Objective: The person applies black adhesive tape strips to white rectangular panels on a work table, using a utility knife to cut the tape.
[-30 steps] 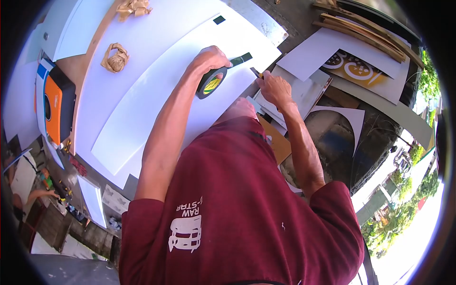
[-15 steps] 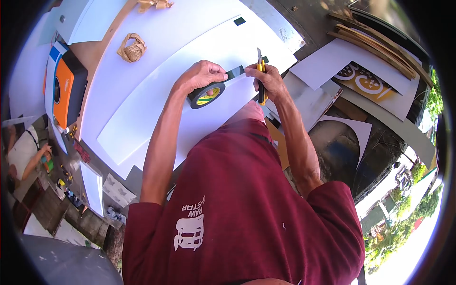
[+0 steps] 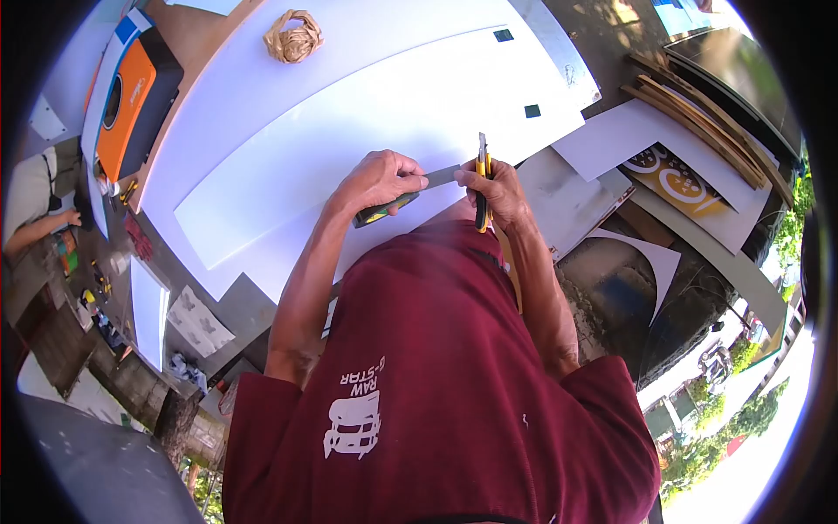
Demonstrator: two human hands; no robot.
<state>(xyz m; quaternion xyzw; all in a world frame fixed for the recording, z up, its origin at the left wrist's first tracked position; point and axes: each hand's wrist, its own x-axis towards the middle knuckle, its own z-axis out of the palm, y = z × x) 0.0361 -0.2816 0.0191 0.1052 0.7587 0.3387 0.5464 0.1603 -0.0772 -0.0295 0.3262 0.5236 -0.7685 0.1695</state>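
My left hand (image 3: 381, 183) is closed round a roll of dark tape (image 3: 375, 213), seen nearly edge-on, with yellow-green inside. A short strip of tape (image 3: 442, 177) stretches from it to my right hand (image 3: 499, 193). Between the fingers of my right hand is a yellow and black utility knife (image 3: 482, 196), blade out and pointing up, while thumb and forefinger pinch the strip's end. Beneath both hands lies a large white sheet (image 3: 349, 131), with one dark tape square (image 3: 504, 36) near its far edge and another (image 3: 532, 111) near its right edge.
Crumpled brown tape (image 3: 294, 37) lies on the white surface. An orange and black case (image 3: 131, 96) stands at the left. Wooden strips (image 3: 698, 127) and cut boards are stacked at the right. Another person's arm (image 3: 39, 234) shows at the far left.
The view has shifted, and both hands appear slightly lower in it. The tape roll has tilted from face-on to nearly edge-on. A second dark square, mostly hidden behind my right hand before, is now uncovered.
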